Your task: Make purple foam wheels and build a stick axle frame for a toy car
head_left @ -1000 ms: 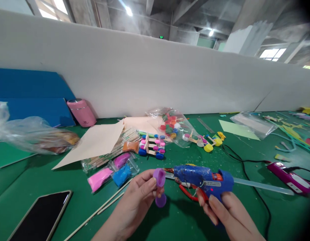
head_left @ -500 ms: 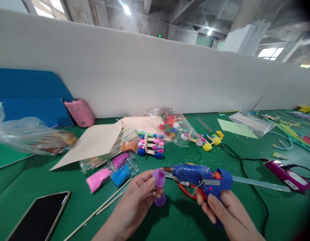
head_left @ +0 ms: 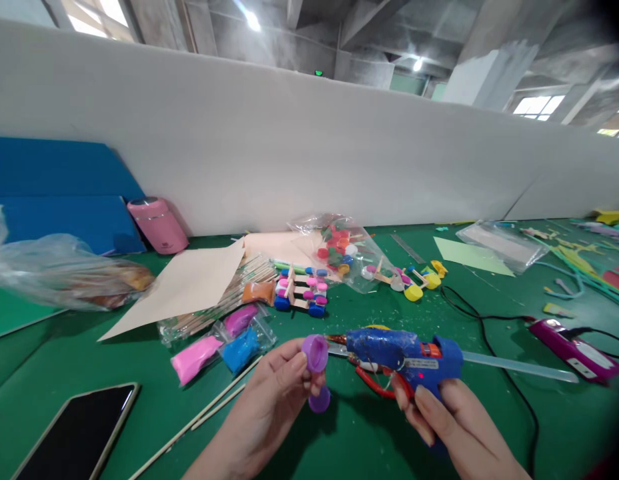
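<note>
Between the thumb and fingers of my left hand point(head_left: 274, 400) is a purple bottle cap point(head_left: 315, 353), its hollow side turned partly toward me. A second purple cap point(head_left: 319, 400) shows just below it; whether my fingers touch that one I cannot tell. My right hand point(head_left: 449, 413) is wrapped around the handle of a blue hot glue gun point(head_left: 389, 350), with fingers at its red trigger. A clear glue stick point(head_left: 519, 367) juts from the gun's back. The brown nozzle points left, close beside the upper cap. Red-handled scissors point(head_left: 372, 383) lie partly hidden behind the gun.
Thin wooden sticks point(head_left: 199, 417) and a phone point(head_left: 77, 433) lie at left. Farther back are clay packets point(head_left: 197, 359), a small cap-wheeled model point(head_left: 302, 293), a bag of caps point(head_left: 339, 250) and a pink flask point(head_left: 159, 225). A black cable point(head_left: 509, 380) and purple power strip point(head_left: 574, 350) lie right.
The upper purple cap has shifted very slightly left, leaving a slightly wider gap from the nozzle. Both hands keep their grips.
</note>
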`<state>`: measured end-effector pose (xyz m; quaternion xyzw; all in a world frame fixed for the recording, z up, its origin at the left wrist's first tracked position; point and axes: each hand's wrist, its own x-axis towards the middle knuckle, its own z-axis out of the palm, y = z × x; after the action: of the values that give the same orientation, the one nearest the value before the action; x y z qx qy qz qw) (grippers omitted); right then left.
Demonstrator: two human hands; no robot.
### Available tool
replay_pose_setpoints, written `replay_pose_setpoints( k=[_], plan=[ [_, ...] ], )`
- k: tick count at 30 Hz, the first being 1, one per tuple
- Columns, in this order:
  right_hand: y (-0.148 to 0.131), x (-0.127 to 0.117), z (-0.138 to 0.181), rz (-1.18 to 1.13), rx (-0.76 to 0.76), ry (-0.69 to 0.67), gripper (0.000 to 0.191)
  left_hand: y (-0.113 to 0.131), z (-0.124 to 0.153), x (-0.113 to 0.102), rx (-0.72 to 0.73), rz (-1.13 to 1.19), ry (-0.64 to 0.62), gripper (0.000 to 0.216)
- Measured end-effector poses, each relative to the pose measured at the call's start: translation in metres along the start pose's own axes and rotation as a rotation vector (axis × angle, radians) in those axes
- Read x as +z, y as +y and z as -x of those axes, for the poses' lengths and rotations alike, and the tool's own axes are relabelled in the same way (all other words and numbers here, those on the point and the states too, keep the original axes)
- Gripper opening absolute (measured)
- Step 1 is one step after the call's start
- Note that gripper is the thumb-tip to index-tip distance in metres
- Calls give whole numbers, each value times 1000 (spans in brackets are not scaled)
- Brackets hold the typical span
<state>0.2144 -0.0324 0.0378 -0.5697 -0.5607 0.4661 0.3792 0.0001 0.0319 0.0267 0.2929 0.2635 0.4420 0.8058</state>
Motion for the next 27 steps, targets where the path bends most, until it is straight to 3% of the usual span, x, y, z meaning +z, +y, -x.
replay_pose_setpoints(
  k=[27],
  plan=[
    [3,-1,1,22,28,-11,36,2,0,2,-12,-19,-3,19]
  ],
)
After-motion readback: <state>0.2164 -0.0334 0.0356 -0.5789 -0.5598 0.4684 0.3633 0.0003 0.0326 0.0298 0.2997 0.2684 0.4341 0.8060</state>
